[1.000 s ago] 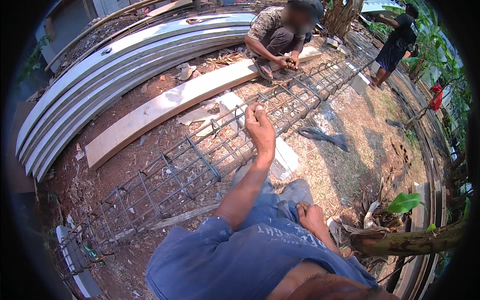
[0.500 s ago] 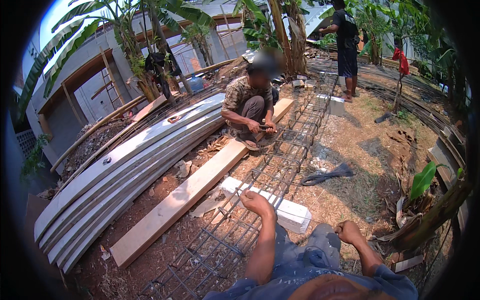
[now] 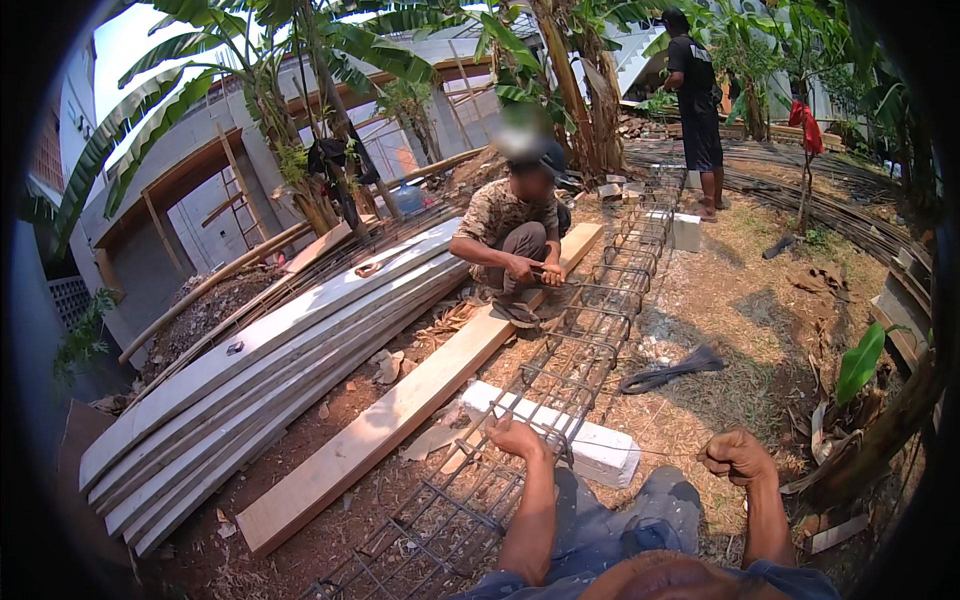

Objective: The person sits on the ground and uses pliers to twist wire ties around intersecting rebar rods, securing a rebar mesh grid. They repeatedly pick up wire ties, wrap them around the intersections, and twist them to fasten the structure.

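A long rebar cage (image 3: 560, 365) runs away from me across a white block (image 3: 606, 452). My left hand (image 3: 518, 438) is closed over the cage's near part, beside a short upright steel end. Its fingertips are partly hidden, so what they pinch cannot be made out. Raised to the right of the block, my right hand (image 3: 738, 458) is a closed fist. It holds a thin wire (image 3: 660, 453), which stretches leftward over the block toward the cage and my left hand.
A crouching co-worker (image 3: 515, 225) has both hands at the cage's left side. Left of it lie a wooden plank (image 3: 375, 430) and stacked pale curved boards (image 3: 280, 350). A bundle of dark wire (image 3: 672, 370) rests on the ground at right. Another person (image 3: 695, 110) stands far back.
My right hand has risen and moved outward to the right; the wire from it now shows as a long line. My left hand stays at the cage. The whole view has shifted slightly.
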Demonstrator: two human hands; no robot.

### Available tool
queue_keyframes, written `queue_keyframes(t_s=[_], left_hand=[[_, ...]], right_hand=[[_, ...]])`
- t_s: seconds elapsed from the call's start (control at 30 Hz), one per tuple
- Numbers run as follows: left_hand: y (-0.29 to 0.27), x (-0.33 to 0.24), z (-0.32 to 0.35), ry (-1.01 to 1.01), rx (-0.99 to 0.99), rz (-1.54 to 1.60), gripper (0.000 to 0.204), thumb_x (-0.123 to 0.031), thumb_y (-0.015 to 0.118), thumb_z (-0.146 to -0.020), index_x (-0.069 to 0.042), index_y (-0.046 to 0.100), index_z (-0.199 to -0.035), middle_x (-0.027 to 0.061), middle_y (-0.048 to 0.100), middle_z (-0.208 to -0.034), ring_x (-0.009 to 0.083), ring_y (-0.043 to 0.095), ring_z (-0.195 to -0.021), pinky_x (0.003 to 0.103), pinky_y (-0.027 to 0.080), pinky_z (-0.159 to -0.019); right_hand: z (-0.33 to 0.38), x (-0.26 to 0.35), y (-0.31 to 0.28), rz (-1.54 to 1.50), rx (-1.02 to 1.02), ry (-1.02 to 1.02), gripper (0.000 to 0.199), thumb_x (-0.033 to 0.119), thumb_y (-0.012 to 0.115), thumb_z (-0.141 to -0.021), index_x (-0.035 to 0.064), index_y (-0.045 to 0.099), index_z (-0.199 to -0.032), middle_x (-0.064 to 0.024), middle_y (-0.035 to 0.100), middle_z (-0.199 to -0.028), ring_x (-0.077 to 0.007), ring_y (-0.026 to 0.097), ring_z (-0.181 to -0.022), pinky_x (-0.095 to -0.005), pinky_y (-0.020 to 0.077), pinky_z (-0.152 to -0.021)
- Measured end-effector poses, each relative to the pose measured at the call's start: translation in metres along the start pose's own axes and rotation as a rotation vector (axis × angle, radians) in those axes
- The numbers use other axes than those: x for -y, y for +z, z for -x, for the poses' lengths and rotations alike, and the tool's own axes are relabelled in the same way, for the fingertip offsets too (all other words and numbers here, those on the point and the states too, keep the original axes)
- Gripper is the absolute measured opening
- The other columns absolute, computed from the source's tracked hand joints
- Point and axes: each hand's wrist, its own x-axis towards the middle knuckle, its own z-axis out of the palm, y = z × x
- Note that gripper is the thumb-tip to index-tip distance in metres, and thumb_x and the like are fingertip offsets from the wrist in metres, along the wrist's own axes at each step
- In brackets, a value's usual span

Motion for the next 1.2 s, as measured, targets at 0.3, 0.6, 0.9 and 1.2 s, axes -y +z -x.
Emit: queue_keyframes(t_s=[0.3, 0.6, 0.9, 1.2], left_hand=[[0.006, -0.032, -0.003, -0.019, 0.258, 0.161, 0.072, 0.014, 0.031, -0.081, 0.000, 0.014, -0.150, 0.0289, 0.057, -0.120, 0.0184, 0.062, -0.059, 0.027, 0.052, -0.053], [0.004, -0.050, 0.003, 0.025, 0.690, -0.108, 0.043, 0.004, 0.040, -0.089, 0.002, 0.045, -0.131, 0.0176, 0.067, -0.091, 0.0111, 0.052, -0.054, 0.024, 0.043, -0.049], [0.020, -0.060, 0.017, -0.271, 0.767, -0.043, 0.034, 0.005, 0.036, -0.087, 0.000, 0.044, -0.120, 0.0192, 0.064, -0.083, 0.0136, 0.052, -0.052, 0.024, 0.042, -0.045], [0.012, -0.050, -0.009, -0.397, 0.803, 0.050, 0.027, -0.002, 0.033, -0.091, -0.001, 0.049, -0.113, 0.0136, 0.058, -0.072, 0.0159, 0.053, -0.050, 0.026, 0.049, -0.045]], right_hand=[[-0.002, -0.004, 0.009, 0.233, -0.325, -0.079, 0.018, 0.017, 0.071, -0.085, -0.0004, 0.073, -0.081, -0.0088, 0.065, -0.065, -0.0104, 0.051, -0.052, -0.0301, 0.0382, -0.048], [0.001, 0.011, -0.043, 0.003, -0.422, -0.136, 0.014, 0.014, 0.065, -0.088, 0.0021, 0.072, -0.084, -0.0010, 0.069, -0.076, -0.0115, 0.059, -0.062, -0.0244, 0.0454, -0.058], [0.004, -0.014, -0.084, 0.799, -0.482, -0.061, 0.028, 0.024, 0.072, -0.085, -0.0031, 0.071, -0.092, -0.0064, 0.068, -0.070, -0.0171, 0.060, -0.061, -0.0314, 0.0448, -0.056], [0.012, -0.049, -0.036, 1.304, -0.350, 0.199, 0.019, 0.012, 0.065, -0.081, 0.0019, 0.072, -0.096, -0.0195, 0.070, -0.096, -0.0321, 0.067, -0.087, -0.0379, 0.0509, -0.077]])
